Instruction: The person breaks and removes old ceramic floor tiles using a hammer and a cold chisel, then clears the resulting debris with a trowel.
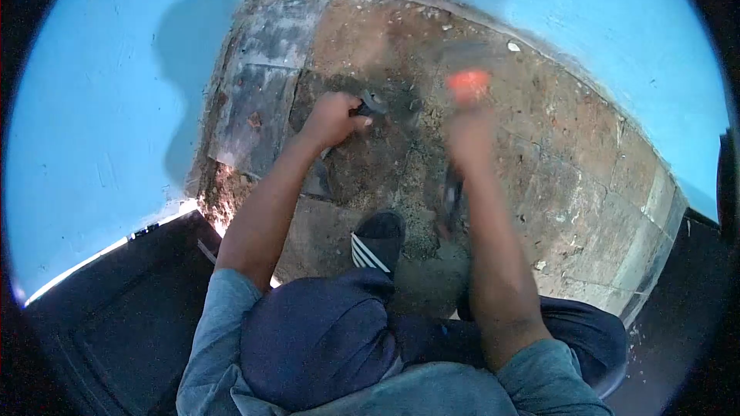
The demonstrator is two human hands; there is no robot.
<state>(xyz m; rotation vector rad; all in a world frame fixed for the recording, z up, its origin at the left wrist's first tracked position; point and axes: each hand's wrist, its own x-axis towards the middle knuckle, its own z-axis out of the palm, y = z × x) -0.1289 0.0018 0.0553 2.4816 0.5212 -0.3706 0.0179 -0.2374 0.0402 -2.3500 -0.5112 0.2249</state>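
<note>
My left hand (333,119) is closed low over the floor around a short dark tool with a grey end (370,102); its exact kind is hard to make out. To its right, my right hand (470,137) is smeared by motion and wrapped round a hammer (468,85). The hammer shows a bright orange-red part above the fist, a blurred grey shape beyond that, and a dark end below the hand. Under both hands lies a worn, dirty tiled floor (532,177), with loose grit (422,200) between them.
Light blue walls (100,85) enclose the floor on the left and at the back. A black sandal with white stripes (379,239) is on my foot, near the work spot. Dark panels (116,316) stand at lower left. A white chip (513,46) lies near the back wall.
</note>
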